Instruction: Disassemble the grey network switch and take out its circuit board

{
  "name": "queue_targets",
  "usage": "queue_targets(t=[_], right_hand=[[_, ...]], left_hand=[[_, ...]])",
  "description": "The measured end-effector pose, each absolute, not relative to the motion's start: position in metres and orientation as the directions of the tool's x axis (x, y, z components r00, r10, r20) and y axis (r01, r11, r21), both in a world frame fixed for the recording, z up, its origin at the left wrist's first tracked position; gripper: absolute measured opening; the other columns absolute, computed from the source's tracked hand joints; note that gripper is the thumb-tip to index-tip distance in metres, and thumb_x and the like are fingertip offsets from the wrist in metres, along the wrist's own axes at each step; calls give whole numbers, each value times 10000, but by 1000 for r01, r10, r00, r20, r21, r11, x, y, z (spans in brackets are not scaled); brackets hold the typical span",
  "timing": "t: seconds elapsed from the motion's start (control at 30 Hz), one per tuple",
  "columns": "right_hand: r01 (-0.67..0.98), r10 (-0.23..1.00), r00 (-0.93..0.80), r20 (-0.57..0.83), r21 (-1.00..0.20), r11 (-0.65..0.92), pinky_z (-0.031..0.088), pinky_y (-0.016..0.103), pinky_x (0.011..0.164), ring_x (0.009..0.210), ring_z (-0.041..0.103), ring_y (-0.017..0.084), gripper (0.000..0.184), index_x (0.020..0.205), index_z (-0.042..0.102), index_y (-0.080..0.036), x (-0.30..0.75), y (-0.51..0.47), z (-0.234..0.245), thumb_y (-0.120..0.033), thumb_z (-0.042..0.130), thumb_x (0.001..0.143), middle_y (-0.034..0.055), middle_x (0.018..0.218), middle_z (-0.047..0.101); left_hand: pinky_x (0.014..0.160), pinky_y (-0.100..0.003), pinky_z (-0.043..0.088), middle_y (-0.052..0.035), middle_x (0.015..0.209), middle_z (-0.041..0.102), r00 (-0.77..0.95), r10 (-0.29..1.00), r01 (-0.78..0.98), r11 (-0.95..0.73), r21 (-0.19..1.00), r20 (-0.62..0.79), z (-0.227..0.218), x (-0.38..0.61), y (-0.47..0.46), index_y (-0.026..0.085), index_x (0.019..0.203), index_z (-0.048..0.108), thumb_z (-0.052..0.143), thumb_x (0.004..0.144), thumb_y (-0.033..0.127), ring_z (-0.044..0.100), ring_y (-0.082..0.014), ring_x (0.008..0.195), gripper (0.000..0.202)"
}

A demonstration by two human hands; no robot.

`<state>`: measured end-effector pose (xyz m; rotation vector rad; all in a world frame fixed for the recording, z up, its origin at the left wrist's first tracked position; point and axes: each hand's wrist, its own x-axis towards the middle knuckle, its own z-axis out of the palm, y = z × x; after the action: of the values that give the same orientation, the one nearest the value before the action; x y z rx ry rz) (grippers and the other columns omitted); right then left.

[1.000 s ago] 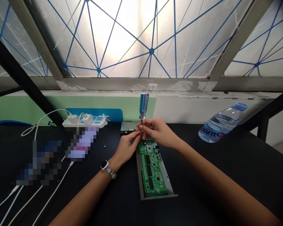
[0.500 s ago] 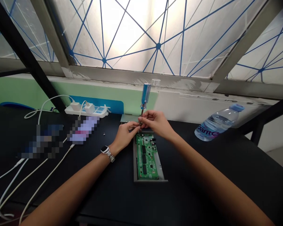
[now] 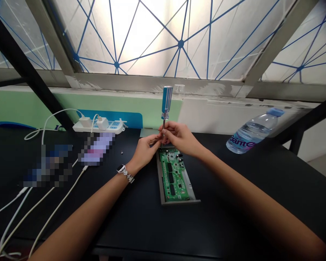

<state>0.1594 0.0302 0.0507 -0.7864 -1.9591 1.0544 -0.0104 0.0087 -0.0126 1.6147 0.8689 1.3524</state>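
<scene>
A screwdriver [image 3: 166, 99] with a clear and blue striped handle stands nearly upright, its tip down at the far left corner of a green circuit board [image 3: 174, 175]. My right hand [image 3: 180, 137] pinches its metal shaft below the handle. Close against the lower shaft, my left hand [image 3: 146, 149] has thumb and fingers pressed together; what lies between them is hidden. The board sits in a grey metal tray [image 3: 163, 194] flat on the black table. A small screw [image 3: 122, 152] lies to the left of my left hand.
A tilted-looking water bottle [image 3: 251, 132] is at the right. On the left are a white power strip [image 3: 114, 127] with chargers, blurred phones [image 3: 97, 150] and white cables [image 3: 58, 210]. Behind the hands lies a pale flat plate [image 3: 149, 132], near the wall.
The board and tray have turned slightly, their near end shifting right. The screwdriver stands a little straighter. Both hands stay at its shaft, and the whole view has shifted slightly.
</scene>
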Motion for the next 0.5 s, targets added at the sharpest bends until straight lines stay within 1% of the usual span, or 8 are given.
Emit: queue_targets(t=[0.17,0.33,0.4,0.5], right_hand=[[160,791,-495,359,-858,489,578,307,679,666,647,135,116,971,555,-200,160,25,54,-303,512,1002,31,872,680],[132,819,-433,376,-872,471,565,304,652,633,652,128,99,990,498,-222,168,20,60,-319,498,1011,17,865,688],[103,848,-378,370,-894,436,558,301,629,601,645,121,120,994,477,-233,176,14,61,-347,514,1002,2,848,677],[0,902,-296,315,-944,329,571,323,634,615,663,140,214,993,453,-249,190,1,55,-422,576,965,-2,839,684]], left_hand=[[992,-403,572,-108,1108,793,198,887,30,-431,902,417,-10,-11,8,143,1061,757,691,921,353,746,-284,1068,261],[941,-377,583,-96,1059,797,239,861,205,-497,843,450,2,-16,3,160,1053,757,674,936,336,754,-259,995,227],[906,-367,592,-91,1044,794,246,855,253,-512,821,457,5,-22,-3,174,1078,753,669,941,349,754,-248,962,237],[856,-354,600,-82,1062,783,278,858,336,-508,793,432,2,-37,-15,202,1105,742,682,933,350,746,-231,928,235]])
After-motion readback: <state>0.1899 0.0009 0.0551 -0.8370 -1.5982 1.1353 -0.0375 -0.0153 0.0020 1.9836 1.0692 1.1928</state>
